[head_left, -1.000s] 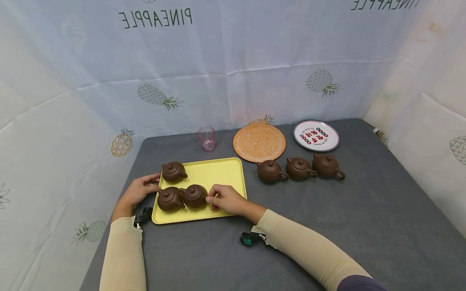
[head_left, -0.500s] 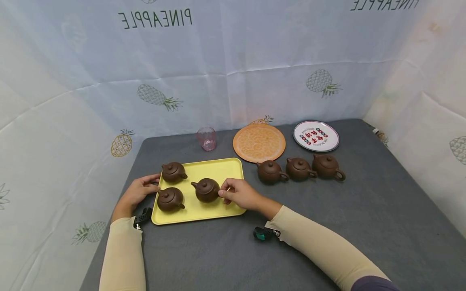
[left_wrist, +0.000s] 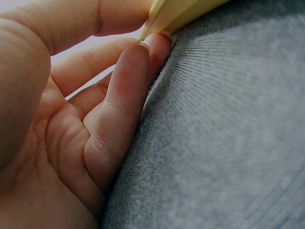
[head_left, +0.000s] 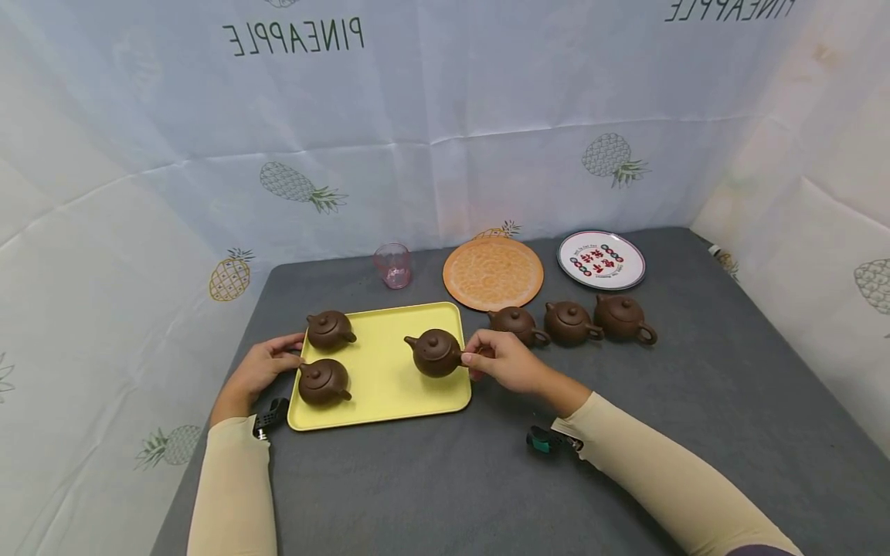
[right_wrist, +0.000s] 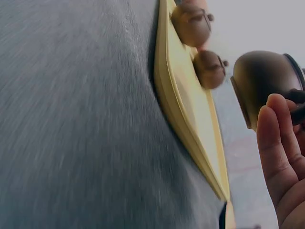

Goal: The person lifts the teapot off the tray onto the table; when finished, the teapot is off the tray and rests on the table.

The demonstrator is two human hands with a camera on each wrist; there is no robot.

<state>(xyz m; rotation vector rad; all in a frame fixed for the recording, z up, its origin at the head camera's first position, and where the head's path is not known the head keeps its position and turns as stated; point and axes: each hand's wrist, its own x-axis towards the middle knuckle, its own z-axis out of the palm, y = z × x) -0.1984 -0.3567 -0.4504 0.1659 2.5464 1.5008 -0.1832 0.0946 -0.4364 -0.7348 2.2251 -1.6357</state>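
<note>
My right hand (head_left: 511,361) pinches the handle of a brown clay teapot (head_left: 436,353) and holds it up over the right end of a yellow tray (head_left: 389,398). The right wrist view has this teapot (right_wrist: 264,76) raised above the tray, its base off the surface. Two more teapots stand on the tray's left side, a rear teapot (head_left: 330,330) and a front teapot (head_left: 324,382). My left hand (head_left: 259,372) rests at the tray's left edge. Its fingertips touch the outer rim (left_wrist: 176,16) in the left wrist view, and its fingers look relaxed.
Right of the tray stand a left teapot (head_left: 513,322), partly behind my right hand, a middle teapot (head_left: 570,324) and a right teapot (head_left: 621,318). Behind are a pink glass (head_left: 394,268), a round orange mat (head_left: 494,274) and a white plate (head_left: 602,261), all on grey cloth (head_left: 389,494).
My right hand has lifted the teapot from beside the front one and carried it rightward across the tray to its right end. The left hand has stayed at the tray's edge.
</note>
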